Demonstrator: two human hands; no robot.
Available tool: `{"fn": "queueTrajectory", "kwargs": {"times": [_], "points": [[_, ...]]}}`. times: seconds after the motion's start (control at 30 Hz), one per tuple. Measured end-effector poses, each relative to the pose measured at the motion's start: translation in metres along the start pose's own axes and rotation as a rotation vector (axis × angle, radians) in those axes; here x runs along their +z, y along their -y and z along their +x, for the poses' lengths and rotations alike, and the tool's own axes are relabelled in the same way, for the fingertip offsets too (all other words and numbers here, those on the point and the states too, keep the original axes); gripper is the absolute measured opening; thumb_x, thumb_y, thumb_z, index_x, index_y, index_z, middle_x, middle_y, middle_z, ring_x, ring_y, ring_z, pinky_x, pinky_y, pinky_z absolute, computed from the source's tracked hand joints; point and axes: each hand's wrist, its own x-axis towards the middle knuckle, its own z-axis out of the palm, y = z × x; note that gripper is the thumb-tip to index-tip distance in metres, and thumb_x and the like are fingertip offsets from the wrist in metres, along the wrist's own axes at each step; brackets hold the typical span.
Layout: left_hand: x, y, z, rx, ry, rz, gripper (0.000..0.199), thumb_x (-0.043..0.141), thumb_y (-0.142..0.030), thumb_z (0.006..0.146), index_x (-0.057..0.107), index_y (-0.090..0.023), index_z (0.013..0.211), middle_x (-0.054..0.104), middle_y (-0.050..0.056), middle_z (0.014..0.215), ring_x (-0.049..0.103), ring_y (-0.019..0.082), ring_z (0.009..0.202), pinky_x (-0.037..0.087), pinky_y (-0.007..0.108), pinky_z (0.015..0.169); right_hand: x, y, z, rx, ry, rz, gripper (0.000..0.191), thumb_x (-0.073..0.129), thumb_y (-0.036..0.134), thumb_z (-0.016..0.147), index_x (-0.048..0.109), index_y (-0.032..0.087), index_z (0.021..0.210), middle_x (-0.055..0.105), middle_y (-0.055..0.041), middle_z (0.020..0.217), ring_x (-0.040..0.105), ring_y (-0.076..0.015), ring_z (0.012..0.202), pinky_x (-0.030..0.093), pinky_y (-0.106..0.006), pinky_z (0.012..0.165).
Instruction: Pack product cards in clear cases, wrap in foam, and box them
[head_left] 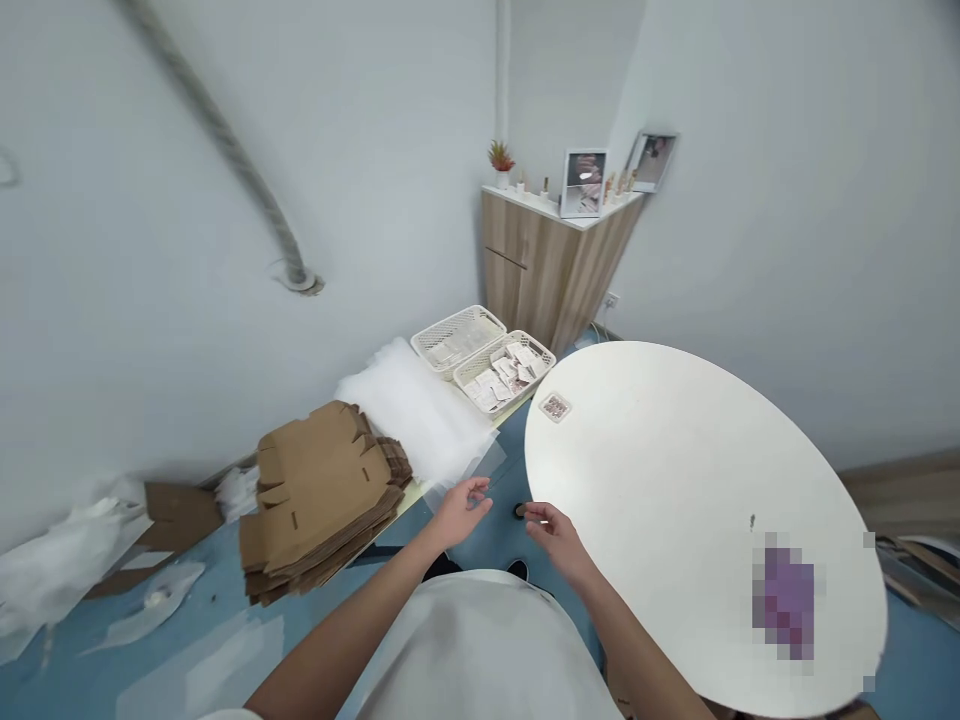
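My left hand (459, 512) hovers in front of my body, its fingers loosely curled and apart, holding nothing. It is nearest to the stack of thin white translucent sheets (420, 415). Level with it, my right hand (559, 540) is held by the edge of the white round table (675, 480), fingers bent and thumb apart, with nothing visible in it. A small dark round object (519, 510) shows just beyond its fingertips; I cannot tell what it is. Left of the sheets lies a pile of flat brown cardboard boxes (322, 480).
Beyond the sheets stand a white basket of clear packets (457, 340) and another basket of small white cards (506, 370). A small square dish (555, 407) sits on the round table, with a blurred purple item (787, 595). Plastic wrapping (71, 560) lies at left; a wooden cabinet (544, 260) fills the corner.
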Motion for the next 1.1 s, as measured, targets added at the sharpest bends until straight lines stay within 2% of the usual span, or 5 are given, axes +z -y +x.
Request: {"fn": "queueTrajectory", "kwargs": {"times": [0.17,0.4,0.67,0.9,1.1], "points": [[-0.032,0.028,-0.018,0.013,-0.115,-0.013,0.039,0.056,-0.031,0.073,0.054,-0.016,0.108,0.059,0.010,0.109,0.057,0.019,0.095,0.047,0.033,0.080,0.040,0.014,0.014,0.000,0.083,-0.052,0.046,0.061,0.043,0.067,0.058,0.020,0.106,0.061,-0.0088,0.105,0.056,-0.0207,0.096,0.045,-0.034,0.083],[-0.098,0.073,-0.049,0.005,-0.236,0.081,0.037,0.055,-0.033,0.074,0.056,-0.017,0.107,0.060,0.011,0.109,0.058,0.022,0.098,0.046,0.036,0.083,0.112,0.021,0.025,-0.004,0.244,-0.135,0.045,0.061,0.043,0.068,0.058,0.019,0.107,0.060,-0.0089,0.106,0.056,-0.0215,0.096,0.045,-0.035,0.082],[-0.157,0.112,-0.077,-0.067,-0.233,0.292,0.041,0.052,-0.034,0.075,0.053,-0.018,0.112,0.056,0.011,0.115,0.050,0.026,0.109,0.038,0.037,0.092,0.172,0.020,0.033,-0.041,0.269,-0.389,0.047,0.057,0.040,0.071,0.055,0.019,0.112,0.054,-0.0092,0.117,0.053,-0.0227,0.102,0.042,-0.037,0.086],[-0.184,0.132,-0.095,-0.235,-0.229,0.577,0.046,0.049,-0.038,0.075,0.051,-0.017,0.116,0.053,0.014,0.115,0.046,0.032,0.110,0.036,0.045,0.087,0.214,0.041,0.057,-0.212,0.285,-0.877,0.053,0.050,0.032,0.076,0.043,0.016,0.126,0.050,-0.0115,0.115,0.050,-0.0229,0.104,0.040,-0.034,0.086],[-0.194,0.145,-0.101,-0.310,-0.242,0.565,0.050,0.042,-0.047,0.078,0.050,-0.016,0.116,0.050,0.015,0.117,0.044,0.033,0.110,0.037,0.045,0.085,0.245,0.052,0.079,-0.348,0.213,-1.171,0.060,0.053,0.026,0.073,0.037,0.016,0.130,0.046,-0.0127,0.118,0.041,-0.0262,0.112,0.034,-0.033,0.092]]}}
